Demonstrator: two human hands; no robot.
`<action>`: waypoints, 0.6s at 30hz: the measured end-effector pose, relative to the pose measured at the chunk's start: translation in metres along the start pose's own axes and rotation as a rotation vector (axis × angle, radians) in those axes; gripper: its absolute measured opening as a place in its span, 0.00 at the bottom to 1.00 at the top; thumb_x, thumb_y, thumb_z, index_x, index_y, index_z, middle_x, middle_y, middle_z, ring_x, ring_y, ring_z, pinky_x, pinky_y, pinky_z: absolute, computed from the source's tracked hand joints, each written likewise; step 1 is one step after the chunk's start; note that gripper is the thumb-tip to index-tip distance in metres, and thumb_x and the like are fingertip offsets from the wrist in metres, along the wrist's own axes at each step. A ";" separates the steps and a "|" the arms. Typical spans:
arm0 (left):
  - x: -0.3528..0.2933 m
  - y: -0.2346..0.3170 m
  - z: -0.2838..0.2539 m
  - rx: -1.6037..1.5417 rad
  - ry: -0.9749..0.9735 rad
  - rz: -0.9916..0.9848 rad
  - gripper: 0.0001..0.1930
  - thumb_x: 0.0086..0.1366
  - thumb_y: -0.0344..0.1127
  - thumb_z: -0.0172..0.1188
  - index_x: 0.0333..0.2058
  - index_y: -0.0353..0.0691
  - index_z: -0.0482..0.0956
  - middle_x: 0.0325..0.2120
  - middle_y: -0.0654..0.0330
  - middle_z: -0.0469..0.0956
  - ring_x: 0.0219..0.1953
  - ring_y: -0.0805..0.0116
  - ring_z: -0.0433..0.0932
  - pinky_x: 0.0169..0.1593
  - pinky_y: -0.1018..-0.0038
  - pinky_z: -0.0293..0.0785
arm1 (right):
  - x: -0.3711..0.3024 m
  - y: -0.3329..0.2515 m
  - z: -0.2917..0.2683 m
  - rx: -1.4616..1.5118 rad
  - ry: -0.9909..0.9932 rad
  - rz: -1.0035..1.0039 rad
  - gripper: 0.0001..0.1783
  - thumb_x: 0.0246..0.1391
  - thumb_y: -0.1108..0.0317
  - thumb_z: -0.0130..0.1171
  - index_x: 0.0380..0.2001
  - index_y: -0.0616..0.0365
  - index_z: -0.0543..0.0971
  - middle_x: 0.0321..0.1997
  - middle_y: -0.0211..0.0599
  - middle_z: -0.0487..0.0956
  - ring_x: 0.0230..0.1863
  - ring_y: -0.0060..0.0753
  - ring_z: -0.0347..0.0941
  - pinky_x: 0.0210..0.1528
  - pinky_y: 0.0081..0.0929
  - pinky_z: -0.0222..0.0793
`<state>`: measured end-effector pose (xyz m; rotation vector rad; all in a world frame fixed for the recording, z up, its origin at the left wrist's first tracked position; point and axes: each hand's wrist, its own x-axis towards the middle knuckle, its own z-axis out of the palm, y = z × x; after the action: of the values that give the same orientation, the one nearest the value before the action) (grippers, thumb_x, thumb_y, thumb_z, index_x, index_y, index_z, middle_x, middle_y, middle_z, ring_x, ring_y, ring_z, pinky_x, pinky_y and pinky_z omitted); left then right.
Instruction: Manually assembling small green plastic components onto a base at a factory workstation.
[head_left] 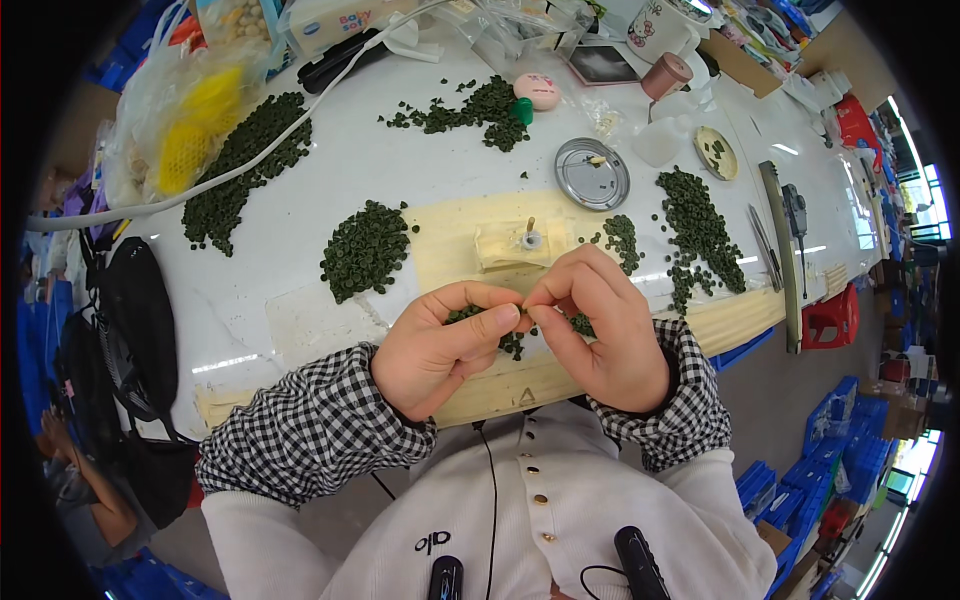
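Observation:
Near the front edge of the table, my left hand (445, 345) and right hand (605, 330) meet fingertip to fingertip. Both are closed in a pinch on something tiny between them, too small to make out. Small dark green pieces (512, 345) lie beneath and between the hands. Just beyond my fingers stands a pale yellow block (500, 247) with a short upright peg (531, 232) on it. A mound of the same green pieces (365, 252) sits to the left of the block. A smaller cluster (621, 242) lies to its right.
More green pieces spread at far left (245, 165), at the back (492, 108) and at right (697, 230). Round metal lid (575, 182), pale dish (728, 155), tweezers (765, 245) and spool (667, 75) stand around. A white cable (250, 185) crosses the left side.

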<state>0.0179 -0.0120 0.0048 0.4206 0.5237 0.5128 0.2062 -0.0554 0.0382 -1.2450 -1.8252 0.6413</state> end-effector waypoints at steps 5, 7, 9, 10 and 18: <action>0.000 -0.002 -0.001 0.018 0.002 0.031 0.07 0.64 0.27 0.56 0.40 0.37 0.77 0.34 0.57 0.79 0.17 0.85 0.59 0.20 0.86 0.55 | -0.001 0.003 -0.002 0.045 -0.054 0.028 0.03 0.50 0.80 0.55 0.30 0.64 0.72 0.32 0.36 0.70 0.28 0.24 0.67 0.29 0.18 0.65; 0.000 -0.001 0.001 0.021 0.018 0.026 0.07 0.63 0.26 0.56 0.40 0.37 0.77 0.34 0.56 0.79 0.17 0.85 0.59 0.20 0.87 0.55 | -0.002 0.003 -0.002 0.084 -0.053 0.054 0.04 0.50 0.79 0.56 0.30 0.63 0.73 0.31 0.35 0.70 0.27 0.25 0.66 0.29 0.19 0.64; 0.000 -0.001 0.001 0.029 0.025 0.027 0.07 0.63 0.26 0.56 0.40 0.37 0.77 0.34 0.56 0.79 0.17 0.85 0.59 0.21 0.87 0.55 | -0.002 0.003 -0.001 0.142 -0.030 0.089 0.04 0.49 0.77 0.58 0.30 0.61 0.74 0.29 0.35 0.69 0.28 0.29 0.66 0.28 0.21 0.63; 0.000 -0.001 0.001 0.035 0.025 0.030 0.07 0.62 0.26 0.57 0.39 0.37 0.77 0.34 0.56 0.79 0.17 0.85 0.59 0.21 0.87 0.55 | -0.002 0.003 -0.001 0.145 -0.030 0.087 0.04 0.49 0.77 0.58 0.30 0.61 0.74 0.29 0.34 0.69 0.27 0.28 0.66 0.28 0.21 0.63; -0.001 -0.001 0.001 0.060 0.033 0.019 0.06 0.62 0.26 0.58 0.39 0.36 0.76 0.33 0.56 0.79 0.17 0.86 0.59 0.20 0.87 0.54 | -0.002 0.003 -0.002 0.181 -0.045 0.105 0.03 0.50 0.76 0.57 0.30 0.61 0.73 0.29 0.33 0.70 0.27 0.25 0.66 0.28 0.20 0.63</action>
<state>0.0185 -0.0134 0.0055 0.4750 0.5682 0.5238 0.2094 -0.0560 0.0361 -1.2185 -1.7045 0.8789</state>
